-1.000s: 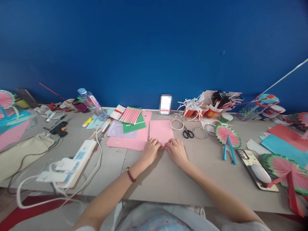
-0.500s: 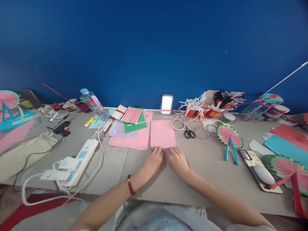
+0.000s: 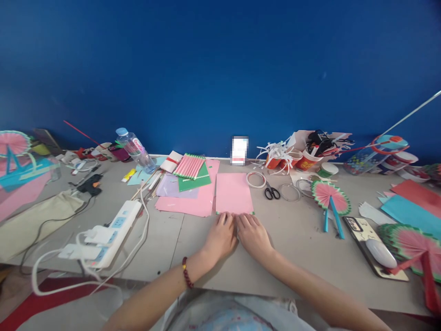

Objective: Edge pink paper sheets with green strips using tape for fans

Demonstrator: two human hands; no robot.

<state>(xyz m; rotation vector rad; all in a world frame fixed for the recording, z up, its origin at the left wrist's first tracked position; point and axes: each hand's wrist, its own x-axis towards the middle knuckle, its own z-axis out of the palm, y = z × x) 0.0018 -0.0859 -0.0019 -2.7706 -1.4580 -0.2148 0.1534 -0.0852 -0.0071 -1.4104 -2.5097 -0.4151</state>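
A pink sheet of paper [image 3: 234, 192] lies flat on the table in front of me, with green showing at its near corners. At that near edge, my left hand [image 3: 222, 234] has its fingers curled down and closed on the paper, left of the middle. My right hand [image 3: 253, 233] sits right beside it, its fingers also bent and closed on the same edge. The fingertips are partly hidden under the hands. Just right of the sheet are a white ring-shaped roll [image 3: 256, 179] and black-handled scissors [image 3: 272, 192].
To the left lie pink sheets [image 3: 184, 207], a pleated pink paper [image 3: 189, 166] on green paper, and a power strip [image 3: 119, 230] with cables. On the right are watermelon paper fans [image 3: 331, 197], a phone [image 3: 356, 234] under a mouse [image 3: 381, 253], and paper cups [image 3: 306, 161] at the back.
Both hands have shifted slightly along the near edge, and the green at its right corner now shows. The pink sheet stays in place; the whole view has moved a little.
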